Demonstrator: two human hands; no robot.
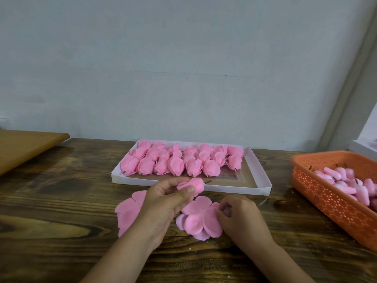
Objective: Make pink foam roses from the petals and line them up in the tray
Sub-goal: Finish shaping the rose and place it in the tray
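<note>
My left hand (163, 203) holds a pink foam rose (193, 183) between thumb and fingers, its short stem pointing right, just in front of the white tray (259, 174). Several finished pink roses (179, 160) lie in rows across the tray's left and middle. My right hand (240, 219) pinches the right edge of a flat stack of pink petals (195, 217) on the table. A second flat petal stack (130, 211) lies partly under my left hand.
An orange perforated basket (326, 193) at the right holds several pink rose buds with stems. A light wooden board (24, 146) sits at the far left. The dark wooden table (61, 201) runs to a pale wall behind the tray.
</note>
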